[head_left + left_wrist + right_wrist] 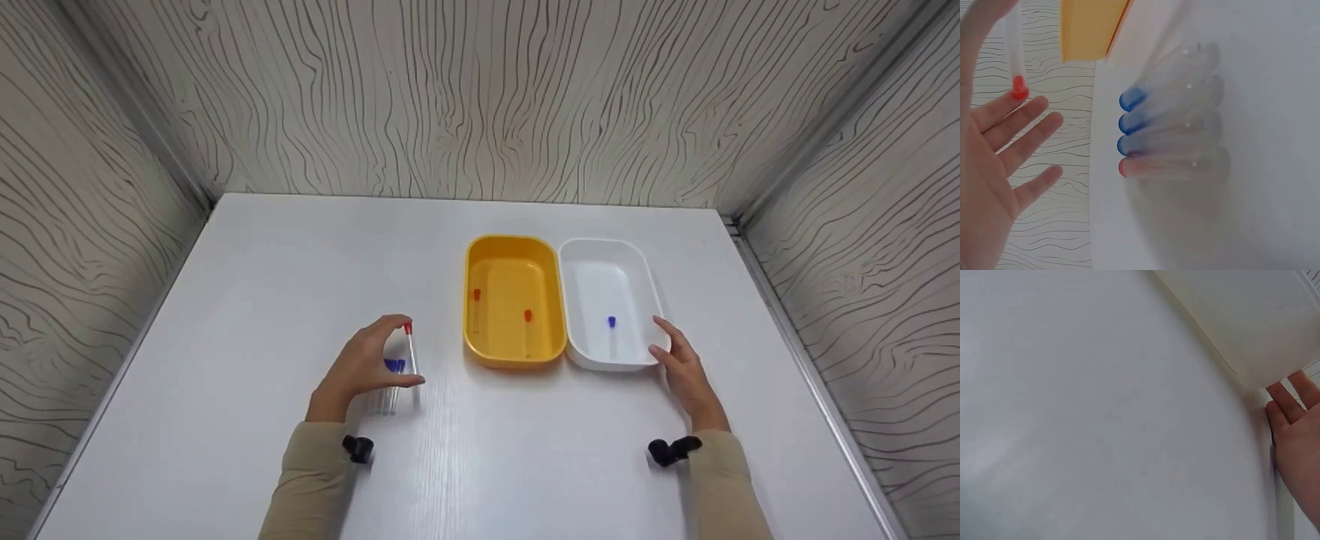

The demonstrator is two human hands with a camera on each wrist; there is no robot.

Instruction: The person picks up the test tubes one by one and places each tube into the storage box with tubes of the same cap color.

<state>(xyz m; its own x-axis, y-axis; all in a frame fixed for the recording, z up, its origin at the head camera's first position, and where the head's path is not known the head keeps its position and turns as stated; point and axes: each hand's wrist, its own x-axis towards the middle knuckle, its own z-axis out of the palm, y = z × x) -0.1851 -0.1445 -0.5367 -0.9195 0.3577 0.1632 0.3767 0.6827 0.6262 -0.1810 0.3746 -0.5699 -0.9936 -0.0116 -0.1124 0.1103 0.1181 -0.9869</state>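
My left hand (360,364) pinches a test tube with a red cap (412,346) by its ends, between thumb and a fingertip. In the left wrist view, the fingertip presses the red cap, and the other fingers spread apart. Beneath this hand, three blue-capped test tubes (1134,122) and another red-capped test tube (1174,167) lie side by side on the table. My right hand (684,371) touches the near right corner of the white tray (651,274), its fingers loosely extended. The right wrist view shows fingers against the tray's outer side; part of the hand is out of frame.
A yellow tray (512,363) stands against the white one's left side, with two red-capped tubes (528,330) in it. One blue-capped tube (612,330) lies in the white tray. Wood-patterned panels (450,97) enclose the white table (315,247) at the back and sides.
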